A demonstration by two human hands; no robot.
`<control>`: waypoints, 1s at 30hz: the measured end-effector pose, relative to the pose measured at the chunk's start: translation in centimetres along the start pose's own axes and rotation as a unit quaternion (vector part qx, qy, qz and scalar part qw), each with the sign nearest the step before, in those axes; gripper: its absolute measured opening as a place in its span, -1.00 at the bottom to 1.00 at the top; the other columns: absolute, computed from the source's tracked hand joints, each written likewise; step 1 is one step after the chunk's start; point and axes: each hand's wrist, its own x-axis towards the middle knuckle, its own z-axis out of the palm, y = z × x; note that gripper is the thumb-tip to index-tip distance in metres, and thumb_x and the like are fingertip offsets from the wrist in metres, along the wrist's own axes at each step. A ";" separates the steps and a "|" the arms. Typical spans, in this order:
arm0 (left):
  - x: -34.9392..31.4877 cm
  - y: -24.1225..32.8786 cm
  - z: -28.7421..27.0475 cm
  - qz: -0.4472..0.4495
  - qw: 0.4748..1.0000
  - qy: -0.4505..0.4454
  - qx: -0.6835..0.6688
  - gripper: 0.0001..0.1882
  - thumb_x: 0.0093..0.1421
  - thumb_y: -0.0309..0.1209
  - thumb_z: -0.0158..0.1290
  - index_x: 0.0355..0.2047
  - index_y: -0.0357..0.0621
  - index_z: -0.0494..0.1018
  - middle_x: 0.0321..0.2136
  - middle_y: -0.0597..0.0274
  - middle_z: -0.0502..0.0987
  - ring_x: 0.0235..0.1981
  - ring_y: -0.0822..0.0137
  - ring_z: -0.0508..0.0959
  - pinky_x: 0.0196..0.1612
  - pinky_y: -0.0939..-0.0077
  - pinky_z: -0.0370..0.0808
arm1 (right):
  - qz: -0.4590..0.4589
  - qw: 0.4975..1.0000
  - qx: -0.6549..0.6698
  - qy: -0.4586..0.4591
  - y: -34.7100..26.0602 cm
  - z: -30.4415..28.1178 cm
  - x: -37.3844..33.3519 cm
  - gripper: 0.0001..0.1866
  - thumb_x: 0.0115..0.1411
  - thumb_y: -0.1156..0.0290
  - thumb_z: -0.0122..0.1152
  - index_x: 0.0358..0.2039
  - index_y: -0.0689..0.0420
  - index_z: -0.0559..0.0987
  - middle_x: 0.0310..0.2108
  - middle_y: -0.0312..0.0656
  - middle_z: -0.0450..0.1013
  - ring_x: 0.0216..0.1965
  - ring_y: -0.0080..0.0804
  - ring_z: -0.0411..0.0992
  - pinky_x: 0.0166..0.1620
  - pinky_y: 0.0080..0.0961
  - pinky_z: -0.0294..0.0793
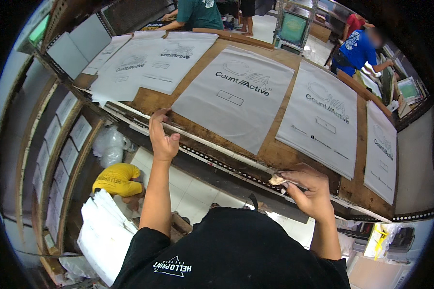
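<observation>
Pale grey printed sheets or flat bags lie in a row on a long brown board (154, 99). The middle sheet (212, 113) is nearest my hands, with another sheet (294, 126) to its right and a narrower-looking one (378, 178) at the far right. At the board's near edge, left of the middle sheet, my left hand (164, 137) is open, thumb apart, holding nothing visible. My right hand (309, 188), its fingers darkly stained, pinches a small crumpled tan lump (277, 179) over the near edge, below the right sheet. What the lump is made of cannot be told.
A perforated metal rail (217, 165) runs along the board's near side. Overlapping sheets (115, 84) cover its left end. A person in yellow (118, 179) crouches below left, beside a white stack (103, 236). Racks (62, 164) stand left. People in green (197, 17) and blue (361, 50) work beyond.
</observation>
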 end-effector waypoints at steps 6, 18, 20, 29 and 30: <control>1.5 2.7 -0.1 -0.103 0.994 0.002 0.029 -0.63 0.33 -0.23 0.14 -0.10 -0.34 0.45 -0.14 -0.10 0.55 -0.12 -0.03 0.53 0.03 0.20 0.44 | 0.026 0.996 0.075 0.042 2.1 -0.6 -1.2 -0.72 0.09 0.59 0.32 -0.15 0.29 0.72 -0.20 -0.02 0.65 -0.17 -0.27 0.63 -0.07 -0.47 0.57; 5.7 5.4 -0.7 -0.232 0.960 -0.092 0.125 -0.67 0.29 -0.44 0.16 0.02 -0.36 0.53 -0.15 -0.08 0.68 -0.12 0.11 0.69 0.00 0.32 0.57 | -0.046 0.988 0.142 0.024 5.8 -1.0 -1.4 -0.69 0.12 0.59 0.35 -0.08 0.13 0.73 -0.19 -0.07 0.63 -0.21 -0.23 0.65 -0.16 -0.42 0.63; 7.0 7.0 -0.6 -0.275 0.942 -0.123 0.147 -0.65 0.30 -0.44 0.15 0.05 -0.35 0.52 -0.13 -0.09 0.68 -0.11 0.14 0.69 0.01 0.32 0.57 | -0.048 0.987 0.153 0.015 5.9 -1.2 -1.4 -0.67 0.12 0.60 0.35 -0.07 0.12 0.73 -0.18 -0.07 0.63 -0.19 -0.24 0.64 -0.16 -0.42 0.62; 9.8 5.5 -0.3 -0.255 0.898 -0.244 0.260 -0.45 0.06 -0.34 0.28 0.04 -0.40 0.53 -0.22 -0.21 0.68 -0.18 -0.02 0.71 -0.09 0.22 0.62 | -0.065 0.987 0.144 0.010 5.6 -1.2 -1.6 -0.71 0.11 0.60 0.37 -0.11 0.19 0.73 -0.18 -0.06 0.63 -0.18 -0.23 0.62 -0.12 -0.42 0.60; 10.1 5.3 -0.4 -0.261 0.892 -0.263 0.259 -0.46 0.04 -0.35 0.28 0.02 -0.41 0.54 -0.23 -0.21 0.68 -0.20 -0.03 0.71 -0.11 0.21 0.62 | -0.071 0.987 0.144 0.011 5.6 -1.3 -1.6 -0.71 0.11 0.60 0.36 -0.11 0.18 0.73 -0.18 -0.06 0.63 -0.18 -0.23 0.62 -0.12 -0.42 0.60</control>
